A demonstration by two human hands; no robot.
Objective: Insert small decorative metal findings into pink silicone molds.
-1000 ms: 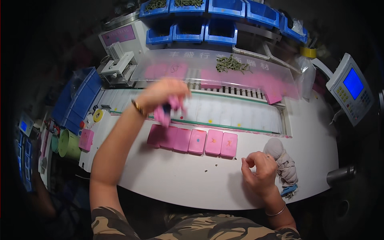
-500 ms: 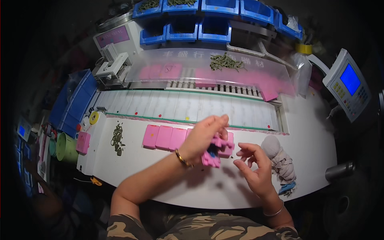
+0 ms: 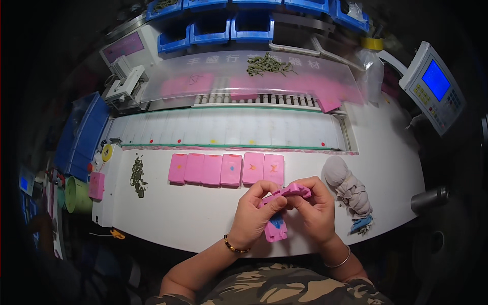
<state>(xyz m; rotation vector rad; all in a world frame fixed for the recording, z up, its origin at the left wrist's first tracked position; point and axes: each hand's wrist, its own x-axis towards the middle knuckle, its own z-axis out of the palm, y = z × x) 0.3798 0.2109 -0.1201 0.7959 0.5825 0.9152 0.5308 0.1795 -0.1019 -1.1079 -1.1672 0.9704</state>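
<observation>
Near the front of the table, my left hand [image 3: 252, 212] and my right hand [image 3: 316, 209] both grip a pink rubber mould [image 3: 276, 236]. Its two notched halves are spread apart and bent, and a patch of blue shows inside. My left thumb presses on the near part while the right fingers pinch the raised far part. Just beyond my hands lies a row of several pink mould blocks [image 3: 212, 171], some with yellow, blue or orange marks. Fingers hide much of the held mould's inside.
Dark green scraps [image 3: 137, 175] lie at the left. A cloth-wrapped bundle [image 3: 351, 190] rests on the right. Behind the row runs a white slotted strip [image 3: 229, 127], then a clear cover [image 3: 203, 76] with green pieces on it. A control panel [image 3: 434, 86] stands far right, blue bins [image 3: 209, 34] at the back.
My left hand has come down toward me with the mould. The right hand, apart from it before, now grips it too. The view has shifted, and more of the block row shows.
</observation>
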